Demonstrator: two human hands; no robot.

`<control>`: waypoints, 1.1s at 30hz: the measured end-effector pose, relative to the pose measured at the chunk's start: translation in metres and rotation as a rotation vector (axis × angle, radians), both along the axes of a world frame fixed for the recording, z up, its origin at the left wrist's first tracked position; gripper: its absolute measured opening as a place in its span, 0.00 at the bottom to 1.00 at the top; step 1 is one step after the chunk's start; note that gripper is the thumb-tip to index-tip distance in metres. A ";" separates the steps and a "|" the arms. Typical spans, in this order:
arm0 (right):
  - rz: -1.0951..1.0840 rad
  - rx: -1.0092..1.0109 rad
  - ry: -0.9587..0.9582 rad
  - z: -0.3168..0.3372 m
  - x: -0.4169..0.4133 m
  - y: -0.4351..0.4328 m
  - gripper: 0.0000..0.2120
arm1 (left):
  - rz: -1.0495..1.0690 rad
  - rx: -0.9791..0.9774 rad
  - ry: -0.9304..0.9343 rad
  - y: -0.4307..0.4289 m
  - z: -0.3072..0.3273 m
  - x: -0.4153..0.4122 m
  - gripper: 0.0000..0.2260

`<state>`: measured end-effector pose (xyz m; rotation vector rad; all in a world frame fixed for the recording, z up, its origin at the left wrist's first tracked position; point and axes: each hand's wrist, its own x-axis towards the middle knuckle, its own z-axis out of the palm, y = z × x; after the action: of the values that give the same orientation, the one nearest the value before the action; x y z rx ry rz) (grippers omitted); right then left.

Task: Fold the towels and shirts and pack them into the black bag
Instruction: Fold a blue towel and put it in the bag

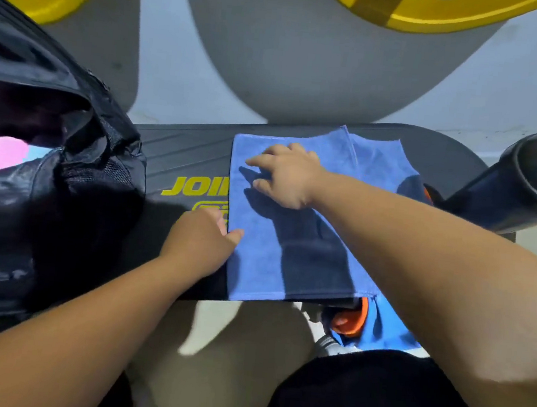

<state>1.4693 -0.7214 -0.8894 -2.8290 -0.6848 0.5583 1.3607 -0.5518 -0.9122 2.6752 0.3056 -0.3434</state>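
The black bag [30, 206] sits open at the left, with pink cloth [6, 155] inside. Beside it a black bench [183, 152] carries the folded blue towel [287, 264], and a black bottle [531, 189] lies at the right. The right hand [289, 179] presses flat on the towel, fingers spread. The left hand [198, 239] pinches the towel's left edge.

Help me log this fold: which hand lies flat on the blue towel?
The right hand, spread flat on the blue towel; the left hand only pinches its left edge.
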 end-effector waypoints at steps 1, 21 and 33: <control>0.038 -0.014 0.070 -0.003 -0.003 0.014 0.24 | -0.021 0.068 0.070 0.006 -0.003 -0.003 0.19; -0.049 0.402 0.234 0.000 -0.009 0.110 0.29 | -0.085 0.220 0.184 0.071 0.018 -0.011 0.08; -0.044 0.304 0.210 -0.011 -0.014 0.086 0.26 | -0.462 0.545 0.095 0.047 0.021 -0.017 0.06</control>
<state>1.4556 -0.6358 -0.9005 -2.4563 -0.6080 0.6691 1.3432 -0.5050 -0.8914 3.2618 -0.2394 -0.5984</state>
